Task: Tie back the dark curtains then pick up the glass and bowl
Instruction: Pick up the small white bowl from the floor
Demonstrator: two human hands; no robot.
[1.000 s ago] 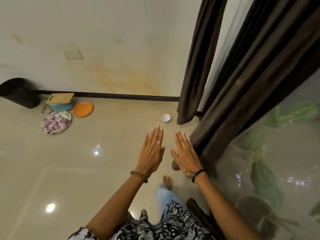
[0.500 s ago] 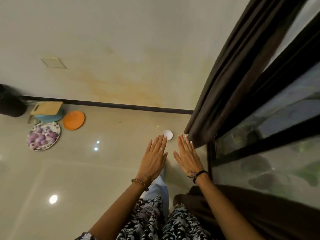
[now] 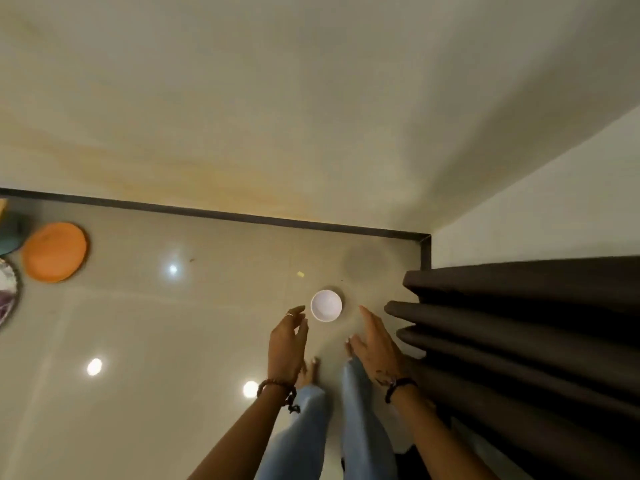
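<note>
1. On the glossy beige tiled floor (image 3: 138, 375), near the corner: small white bowl (image 3: 326, 305), round, smooth, shallow-walled, upright with mouth facing up, inside bare and matte-pale. Round in plan, so no long axis to tell.
2. Just right of the bowl, apart from it: dark curtains (image 3: 519, 341), thick brown cloth gathered into deep rounded folds, folds running roughly left to right across the view, lower ends bunched toward the bowl.
3. Below the bowl, on either side: left hand (image 3: 285, 344), fingers loosely spread and slightly curved, tips close to the bowl's left rim, gripping nothing; ring on one finger, beaded bracelet (image 3: 275, 388) at the wrist.
4. Right hand (image 3: 375, 344), fingers straight and together, pointing up toward the bowl's right side, empty, close beside the curtain folds; dark band (image 3: 398, 386) at the wrist.
5. Under the hands: two legs in light blue denim (image 3: 311, 427), bare toes showing between the wrists.
6. Far left on the floor: flat round orange plate (image 3: 54, 251), matte; beside it at the edge, part of a patterned plate (image 3: 7, 296), cut off by the frame.
7. Along the wall base: narrow dark skirting (image 3: 242, 216), straight, turning at the corner; above it a plain cream wall (image 3: 311, 98) with a yellowish stain.
8. Across the tiles: round bright spots of reflected light.
</note>
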